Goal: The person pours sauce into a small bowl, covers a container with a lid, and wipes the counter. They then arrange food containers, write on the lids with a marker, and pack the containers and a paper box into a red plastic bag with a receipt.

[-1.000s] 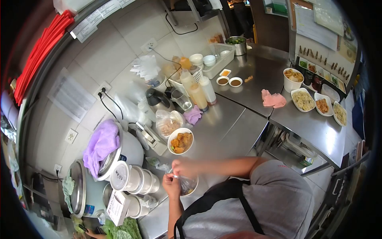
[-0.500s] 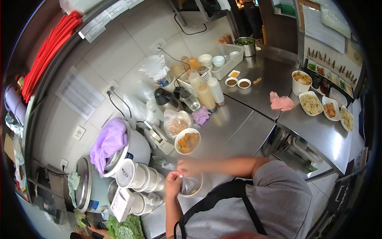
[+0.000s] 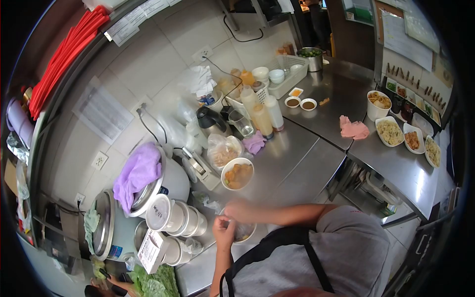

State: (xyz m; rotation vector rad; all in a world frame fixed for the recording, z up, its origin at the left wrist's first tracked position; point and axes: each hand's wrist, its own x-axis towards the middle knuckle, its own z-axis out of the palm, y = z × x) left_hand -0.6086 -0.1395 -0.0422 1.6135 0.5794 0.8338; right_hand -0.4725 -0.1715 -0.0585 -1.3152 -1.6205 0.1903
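Observation:
Low in the head view, my left hand (image 3: 224,229) is closed, pinching the gathered top of a clear plastic bag (image 3: 243,230). The bag sits in a white bowl (image 3: 254,233), partly hidden by my hands and the apron strap. Smeared by motion, my right hand (image 3: 240,210) is beside the left one, over the bag's top; its fingers cannot be made out. Just beyond stands an open white bowl (image 3: 238,173) with orange-brown chunks of food. A small crumpled clear bag (image 3: 206,200) lies left of my hands.
To the left stand stacked lidded white tubs (image 3: 164,213) and large pots under a purple cloth (image 3: 138,171). Squeeze bottles (image 3: 262,120) and a dark-topped jug (image 3: 210,120) line the wall. Food dishes (image 3: 389,131) occupy the right counter. At the bottom left is another person's hand (image 3: 117,283).
My right hand has shifted slightly right and is still blurred. The left hand stays at the bag's top. The whole view has moved a little.

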